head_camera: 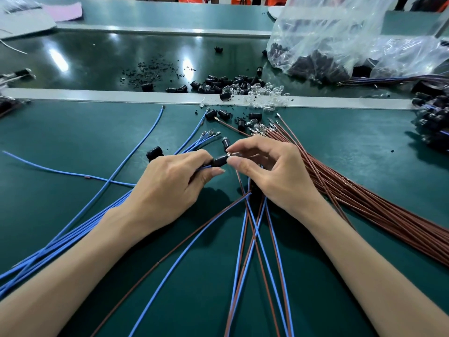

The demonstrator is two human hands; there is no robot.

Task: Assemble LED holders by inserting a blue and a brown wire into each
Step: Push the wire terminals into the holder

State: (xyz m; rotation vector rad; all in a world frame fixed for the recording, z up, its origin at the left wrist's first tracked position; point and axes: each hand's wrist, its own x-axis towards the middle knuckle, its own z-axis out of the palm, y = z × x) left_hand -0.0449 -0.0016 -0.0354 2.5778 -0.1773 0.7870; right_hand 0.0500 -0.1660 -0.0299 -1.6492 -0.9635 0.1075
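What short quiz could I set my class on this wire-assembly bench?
1. True or false: the brown wire bundle lies on the mat to the left of the left hand.
2. What does the right hand pinch at the end of the black holder that the left hand grips? A) a small clear LED B) scissors C) a coin
3. Fill in: the loose wires fanned out left of the left hand are ____ in colour.

Key: 1 false; 2 A; 3 blue.
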